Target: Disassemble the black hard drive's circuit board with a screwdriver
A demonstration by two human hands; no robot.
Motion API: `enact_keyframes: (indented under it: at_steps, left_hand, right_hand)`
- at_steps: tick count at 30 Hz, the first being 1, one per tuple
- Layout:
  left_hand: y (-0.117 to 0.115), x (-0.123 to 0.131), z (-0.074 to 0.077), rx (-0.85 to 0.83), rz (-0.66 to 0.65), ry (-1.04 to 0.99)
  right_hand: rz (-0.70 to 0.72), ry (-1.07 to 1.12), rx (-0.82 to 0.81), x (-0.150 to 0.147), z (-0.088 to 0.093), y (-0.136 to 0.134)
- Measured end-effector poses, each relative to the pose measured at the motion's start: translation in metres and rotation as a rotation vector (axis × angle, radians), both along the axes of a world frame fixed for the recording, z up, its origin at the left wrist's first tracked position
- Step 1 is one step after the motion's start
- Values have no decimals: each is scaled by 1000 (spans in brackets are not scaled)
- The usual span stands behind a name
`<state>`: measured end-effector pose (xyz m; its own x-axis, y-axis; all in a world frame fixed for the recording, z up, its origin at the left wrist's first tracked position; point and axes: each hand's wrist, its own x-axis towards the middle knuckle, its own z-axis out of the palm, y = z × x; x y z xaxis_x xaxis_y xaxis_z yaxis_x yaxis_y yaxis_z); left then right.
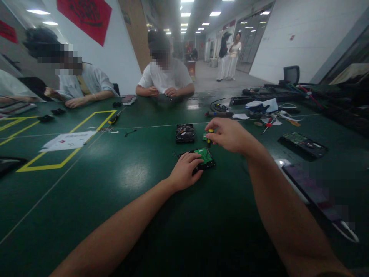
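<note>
A hard drive (211, 164) with a green circuit board (206, 156) facing up lies on the table. My left hand (186, 171) grips its left part, fingers over the board and thumb by the near edge. Above the drive, my right hand (227, 134) pinches the handle of a yellow and black screwdriver (210, 140). The screwdriver stands upright, its tip at the board; whether it sits in a screw is too small to tell. Just beyond is a second black hard drive (185, 133) with its inside partly visible. A small green piece (205, 136) shows behind the screwdriver.
Another drive (302, 145) and a phone (313, 190) lie to the right. Farther back are a red screwdriver (269, 123), a dark pen-like tool (219, 114) and cables. A paper sheet (66, 141) and another yellow-black screwdriver (114, 117) lie left. Co-workers sit across the table.
</note>
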<state>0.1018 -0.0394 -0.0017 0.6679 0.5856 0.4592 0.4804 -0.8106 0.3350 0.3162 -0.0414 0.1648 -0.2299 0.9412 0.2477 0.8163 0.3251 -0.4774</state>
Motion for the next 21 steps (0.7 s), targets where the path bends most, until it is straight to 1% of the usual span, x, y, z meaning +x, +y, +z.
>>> enact_keyframes:
  at_steps: [4,9,12,17,21]
  left_hand:
    - [1,0,-1,1,-2,5]
    - [1,0,-1,6,-1,4]
    - [0,0,-1,4,1,10]
    - [1,0,-1,-8,3,11]
    - [1,1,-1,-6,-1,10]
  right_hand:
    - [57,41,-52,-2,2,0]
    - [88,62,-89,-2,4,0]
    - [63,54,-85,-1,3,0]
    - [-28,47,-29,-2,0,1]
    - [-25,16,8,-2,1,0]
